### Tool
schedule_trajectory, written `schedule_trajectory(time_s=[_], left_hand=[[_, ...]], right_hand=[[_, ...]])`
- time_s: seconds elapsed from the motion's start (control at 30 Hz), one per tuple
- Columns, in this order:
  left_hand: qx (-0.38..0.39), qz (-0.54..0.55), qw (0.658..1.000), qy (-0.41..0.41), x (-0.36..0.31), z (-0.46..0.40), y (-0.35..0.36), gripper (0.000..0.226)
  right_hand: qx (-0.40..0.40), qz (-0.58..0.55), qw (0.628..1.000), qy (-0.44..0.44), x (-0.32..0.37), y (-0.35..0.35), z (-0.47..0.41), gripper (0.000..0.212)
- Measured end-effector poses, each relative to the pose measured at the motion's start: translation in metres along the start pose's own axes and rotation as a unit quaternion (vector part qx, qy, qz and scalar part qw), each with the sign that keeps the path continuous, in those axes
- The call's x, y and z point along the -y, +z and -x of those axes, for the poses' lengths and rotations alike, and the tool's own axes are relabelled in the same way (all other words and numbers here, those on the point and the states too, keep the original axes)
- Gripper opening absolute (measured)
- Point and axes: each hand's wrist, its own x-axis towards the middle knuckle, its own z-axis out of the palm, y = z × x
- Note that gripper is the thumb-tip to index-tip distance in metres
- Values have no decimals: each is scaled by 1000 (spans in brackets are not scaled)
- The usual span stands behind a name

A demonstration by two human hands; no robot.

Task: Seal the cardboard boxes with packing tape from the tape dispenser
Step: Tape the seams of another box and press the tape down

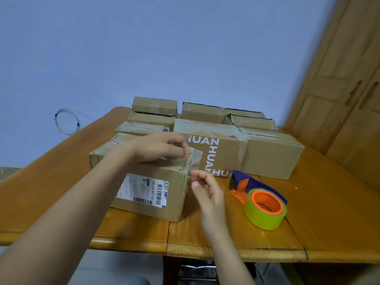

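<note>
A cardboard box (144,194) with a white shipping label lies at the table's near left. My left hand (162,148) rests on its top right corner, fingers pinching a piece of clear tape (195,161) that hangs over the right edge. Just below that corner, my right hand (205,188) hovers beside the box's end, fingers loosely curled, its fingertips near the tape's lower end. The tape dispenser (259,200), purple and orange with a yellow-green roll, lies on the table right of my right hand, held by neither hand.
A long box printed HUAN (222,153) lies behind, another plain box (273,155) to its right, and several smaller boxes (154,108) are stacked at the back of the wooden table (308,233). A wooden cabinet (339,99) stands right; coiled cable (67,122) hangs left.
</note>
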Motion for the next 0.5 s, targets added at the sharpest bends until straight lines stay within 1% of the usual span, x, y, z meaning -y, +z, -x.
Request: schedule_trajectory(time_s=[0.07, 0.13, 0.23, 0.27, 0.33, 0.43, 0.5], left_hand=[[-20, 38, 999, 5, 8, -3, 5, 41], [-21, 65, 998, 7, 12, -2, 5, 39], [-5, 61, 998, 22, 12, 1, 4, 42], [0, 48, 998, 26, 11, 2, 3, 44], [12, 14, 999, 26, 10, 3, 1, 56], [33, -76, 996, 17, 9, 7, 0, 76], [33, -139, 989, 41, 8, 9, 1, 83]], right_hand=[[1, -28, 1000, -8, 1, 3, 2, 23], [10, -34, 999, -13, 3, 4, 3, 17], [29, -26, 999, -7, 4, 2, 1, 8], [32, -25, 999, -4, 5, 1, -1, 4], [33, -19, 999, 7, 6, 0, -3, 7], [34, 29, 999, 9, 6, 0, -3, 14], [38, 59, 998, 3, 5, 0, -3, 15]])
